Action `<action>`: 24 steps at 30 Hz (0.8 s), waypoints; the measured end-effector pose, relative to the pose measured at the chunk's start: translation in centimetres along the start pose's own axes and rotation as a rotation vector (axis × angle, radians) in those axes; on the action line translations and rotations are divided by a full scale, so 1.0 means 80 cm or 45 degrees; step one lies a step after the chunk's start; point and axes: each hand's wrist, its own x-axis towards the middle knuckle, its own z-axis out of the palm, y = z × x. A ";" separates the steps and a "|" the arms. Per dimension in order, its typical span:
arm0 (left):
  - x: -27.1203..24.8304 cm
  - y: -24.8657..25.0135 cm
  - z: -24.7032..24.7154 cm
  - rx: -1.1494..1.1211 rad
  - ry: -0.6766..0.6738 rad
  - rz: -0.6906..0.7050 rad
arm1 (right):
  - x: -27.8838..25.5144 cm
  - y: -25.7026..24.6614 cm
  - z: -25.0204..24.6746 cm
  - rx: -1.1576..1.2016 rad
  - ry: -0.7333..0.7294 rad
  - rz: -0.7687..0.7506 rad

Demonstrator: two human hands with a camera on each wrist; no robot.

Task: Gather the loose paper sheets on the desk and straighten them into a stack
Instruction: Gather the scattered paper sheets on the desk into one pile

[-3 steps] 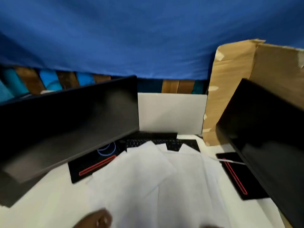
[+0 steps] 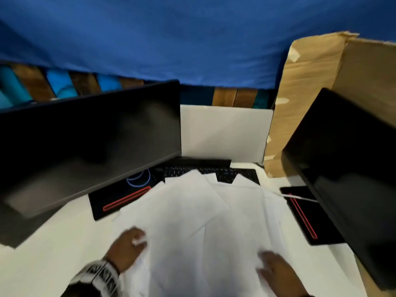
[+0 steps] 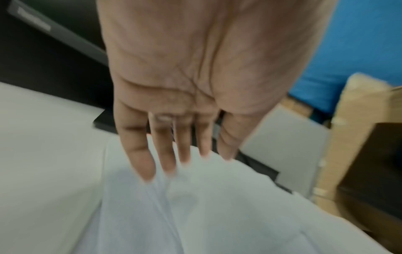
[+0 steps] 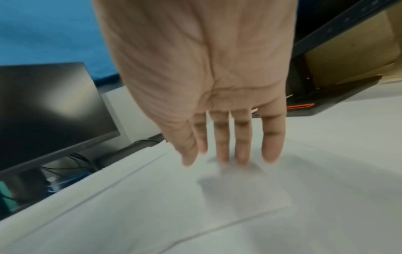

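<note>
Sheets (image 2: 199, 224) of white paper lie fanned and overlapping across the middle of our white desk (image 2: 53, 249), their far corners covering part of a black keyboard (image 2: 227, 173). A dark monitor (image 2: 90, 133) stands to the left and another (image 2: 347, 159) to the right, each on a black base with a red line. Behind them hangs a blue cloth (image 2: 192, 39), with brown cardboard (image 2: 304, 99) at the right and a white board (image 2: 225, 131) in the gap between the screens.

A moment ago only the tip of our left hand showed at the bottom edge; now both hands are well in view, farther up the desk.

Our left hand (image 2: 128, 247) sits at the left edge of the spread, fingers (image 3: 165, 151) straight and slightly apart, tips touching the paper. Our right hand (image 2: 276, 273) lies on the lower right part of the sheets, fingers (image 4: 224, 142) straight and close together, pointing down at the paper. Neither hand grips anything. The pictures are blurred.
</note>
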 end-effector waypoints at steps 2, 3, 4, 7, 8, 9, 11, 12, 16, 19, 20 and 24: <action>0.023 0.012 -0.003 0.110 0.108 -0.159 | 0.006 -0.030 -0.008 -0.116 -0.043 0.032; 0.024 0.017 -0.002 0.172 0.106 -0.230 | 0.007 -0.032 -0.005 -0.171 -0.046 0.068; 0.030 0.022 -0.001 0.235 0.101 -0.273 | 0.007 -0.039 -0.006 -0.115 -0.048 0.104; 0.048 0.030 -0.009 0.383 0.093 -0.283 | 0.014 -0.037 0.002 -0.019 -0.115 0.163; 0.057 0.030 -0.014 0.427 0.085 -0.292 | 0.015 -0.039 0.002 0.008 -0.154 0.157; 0.070 0.023 -0.016 0.440 0.070 -0.298 | 0.016 -0.040 0.002 0.057 -0.170 0.171; 0.087 0.018 -0.021 0.440 0.039 -0.303 | 0.019 -0.041 -0.003 0.221 -0.173 0.180; 0.090 0.022 -0.022 0.449 0.027 -0.310 | 0.022 -0.043 -0.006 0.280 -0.158 0.179; 0.090 0.042 -0.023 0.639 -0.001 -0.380 | 0.030 -0.057 -0.015 0.399 -0.045 0.136; 0.089 0.046 -0.019 0.762 -0.056 -0.357 | 0.033 -0.063 -0.009 0.528 -0.097 0.216; 0.088 0.046 -0.018 0.746 -0.033 -0.349 | 0.033 -0.067 -0.005 0.548 -0.154 0.253; 0.090 0.041 -0.022 0.569 -0.091 -0.334 | 0.029 -0.089 0.015 0.758 -0.422 0.343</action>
